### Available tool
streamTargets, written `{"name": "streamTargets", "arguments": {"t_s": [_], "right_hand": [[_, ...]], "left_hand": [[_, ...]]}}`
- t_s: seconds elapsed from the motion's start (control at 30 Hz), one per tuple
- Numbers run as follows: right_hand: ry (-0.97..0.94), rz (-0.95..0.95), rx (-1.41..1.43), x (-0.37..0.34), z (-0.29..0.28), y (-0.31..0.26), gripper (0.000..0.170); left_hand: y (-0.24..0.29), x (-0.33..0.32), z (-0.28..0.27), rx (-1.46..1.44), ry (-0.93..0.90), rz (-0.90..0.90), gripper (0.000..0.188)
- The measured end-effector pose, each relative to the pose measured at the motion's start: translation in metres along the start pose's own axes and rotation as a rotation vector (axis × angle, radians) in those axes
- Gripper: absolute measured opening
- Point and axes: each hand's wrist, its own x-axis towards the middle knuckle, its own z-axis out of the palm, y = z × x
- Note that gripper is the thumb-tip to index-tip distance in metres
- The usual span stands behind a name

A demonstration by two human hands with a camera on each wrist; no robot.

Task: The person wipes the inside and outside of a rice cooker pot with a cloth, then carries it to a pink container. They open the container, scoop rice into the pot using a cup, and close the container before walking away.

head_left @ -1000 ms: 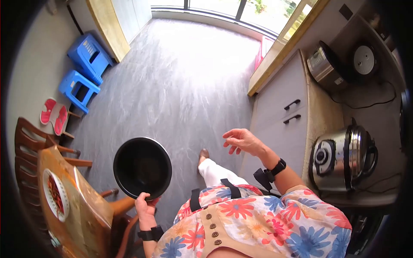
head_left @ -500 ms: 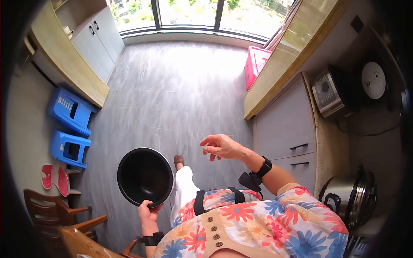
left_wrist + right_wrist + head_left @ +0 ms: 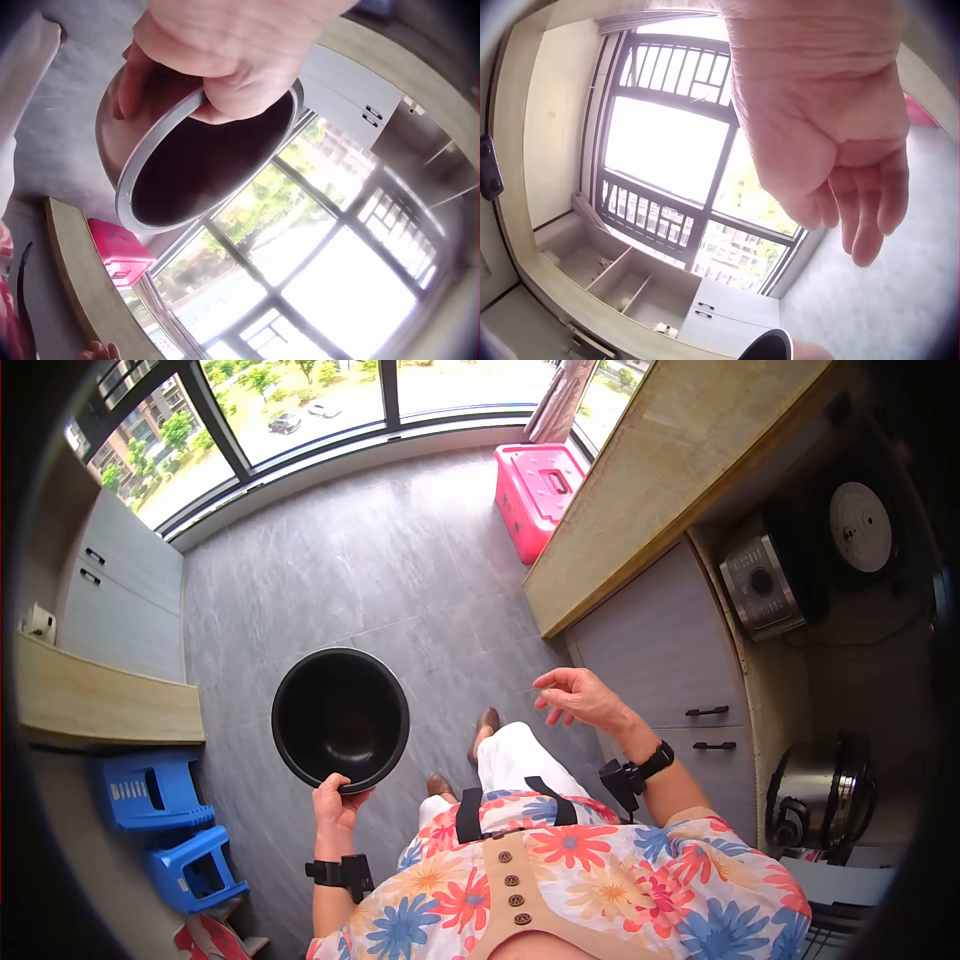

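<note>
A round pot with a black inside, looking like the inner pot of a cooker (image 3: pixel 340 705), hangs over the floor in front of the body. My left hand (image 3: pixel 334 806) grips its near rim, thumb over the edge and fingers against the outer wall. In the left wrist view the pot (image 3: pixel 114 150) tilts, its pale metal rim pinched by the left hand (image 3: pixel 232 56). Held out at waist height, my right hand (image 3: pixel 588 701) has loosely bent fingers and nothing in them. The right wrist view shows that hand (image 3: pixel 840 142) with fingers hanging over the floor.
A pink lidded box (image 3: pixel 535 500) stands by the window. Blue plastic stools (image 3: pixel 150 790) line the left wall. To the right, a grey cabinet (image 3: pixel 660 640) runs beside a counter with a silver cooker (image 3: pixel 755 585) and a pressure cooker (image 3: pixel 815 795). Grey floor (image 3: pixel 400 600) stretches ahead.
The person has stepped forward and the view has turned left. The wooden table and chairs have dropped out of view; the window and pink box show more fully. The left hand still holds the pot.
</note>
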Motion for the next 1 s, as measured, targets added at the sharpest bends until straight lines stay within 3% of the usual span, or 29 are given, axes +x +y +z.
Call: {"name": "streamTargets", "arguments": {"t_s": [0.23, 0.27, 0.37, 0.6, 0.87, 1.0], "right_hand": [[0.049, 0.038, 0.054, 0.120, -0.068, -0.045, 0.028], [0.034, 0.011, 0.022, 0.158, -0.089, -0.074, 0.028], [0.008, -0.002, -0.012, 0.210, -0.112, -0.111, 0.029], [0.002, -0.093, -0.082, 0.303, -0.138, -0.173, 0.029], [0.281, 0.114, 0.160, 0.372, -0.201, -0.189, 0.028], [0.373, 0.118, 0.297, 0.396, -0.224, -0.196, 0.029]], "left_hand": [[0.053, 0.096, 0.109, 0.106, -0.076, -0.068, 0.015], [0.070, 0.108, 0.146, 0.123, -0.087, -0.109, 0.017], [0.088, 0.136, 0.184, 0.104, -0.055, -0.145, 0.022], [0.152, 0.195, 0.275, 0.190, -0.132, -0.120, 0.021], [0.243, 0.318, 0.418, 0.434, -0.278, -0.172, 0.020], [0.273, 0.353, 0.499, 0.678, -0.348, -0.206, 0.021]]}}
